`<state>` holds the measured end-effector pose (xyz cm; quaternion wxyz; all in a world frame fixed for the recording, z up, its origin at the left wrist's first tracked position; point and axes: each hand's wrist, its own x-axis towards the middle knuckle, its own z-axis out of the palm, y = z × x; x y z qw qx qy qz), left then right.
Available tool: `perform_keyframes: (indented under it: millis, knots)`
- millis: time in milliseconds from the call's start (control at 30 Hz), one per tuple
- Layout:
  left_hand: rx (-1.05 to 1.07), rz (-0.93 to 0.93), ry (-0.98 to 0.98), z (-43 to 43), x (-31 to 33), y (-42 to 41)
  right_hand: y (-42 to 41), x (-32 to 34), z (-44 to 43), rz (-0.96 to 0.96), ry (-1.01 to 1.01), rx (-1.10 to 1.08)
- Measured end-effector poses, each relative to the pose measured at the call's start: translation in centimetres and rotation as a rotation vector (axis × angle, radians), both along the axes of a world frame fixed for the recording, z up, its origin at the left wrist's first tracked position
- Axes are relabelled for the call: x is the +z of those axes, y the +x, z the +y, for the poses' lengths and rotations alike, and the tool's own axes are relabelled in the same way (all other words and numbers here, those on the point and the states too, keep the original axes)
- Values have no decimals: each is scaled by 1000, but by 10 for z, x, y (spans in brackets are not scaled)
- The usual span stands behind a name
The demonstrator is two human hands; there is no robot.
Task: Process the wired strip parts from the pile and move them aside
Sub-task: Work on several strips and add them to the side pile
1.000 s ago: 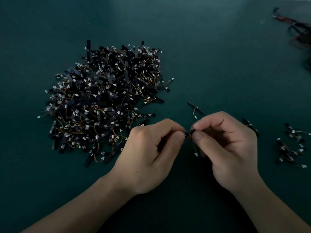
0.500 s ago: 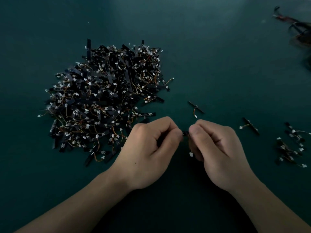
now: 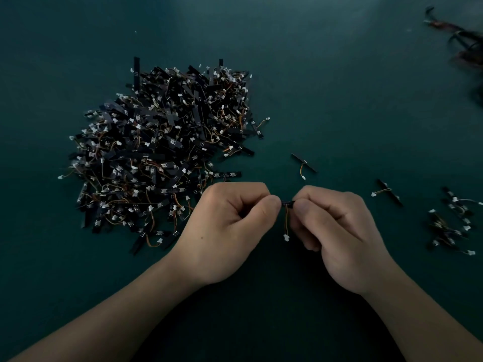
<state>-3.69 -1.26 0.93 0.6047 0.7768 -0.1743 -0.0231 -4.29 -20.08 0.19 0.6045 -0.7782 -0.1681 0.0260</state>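
- The left hand (image 3: 224, 231) and the right hand (image 3: 339, 236) were nearest, just in front of the pile's right edge. Both had their fingers curled, each pinching one end of the same wired strip part (image 3: 288, 203) between thumb and forefinger.
- That short black part bridged the small gap between the hands. Its orange wire hung down to a white connector (image 3: 286, 237).
- Well to the right of the pile, a small group of strips (image 3: 452, 223) lay on the dark green tabletop (image 3: 339, 87).
- Between the pile and that group lay two single strips, well apart from each other: one (image 3: 303, 163) near the pile and another (image 3: 389, 195) just beside the group.
- The pile (image 3: 162, 152) itself was a dense heap of black strips, orange wires and white connectors, and its near edge touched the left hand's knuckles.
- Far off to the pile's right, at the back edge, lay a dark tangle (image 3: 465, 40) too blurred to identify.
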Motion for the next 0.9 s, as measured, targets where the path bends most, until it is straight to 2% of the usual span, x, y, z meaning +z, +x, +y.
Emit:
perform_keyframes:
  millis: [467,900]
  knots:
    - [14,-69,88,-1,-1,-3,-2,4,0,-5,-21,5]
    - [13,-84,62,0,1,-4,-3,2,0,-31,-73,41]
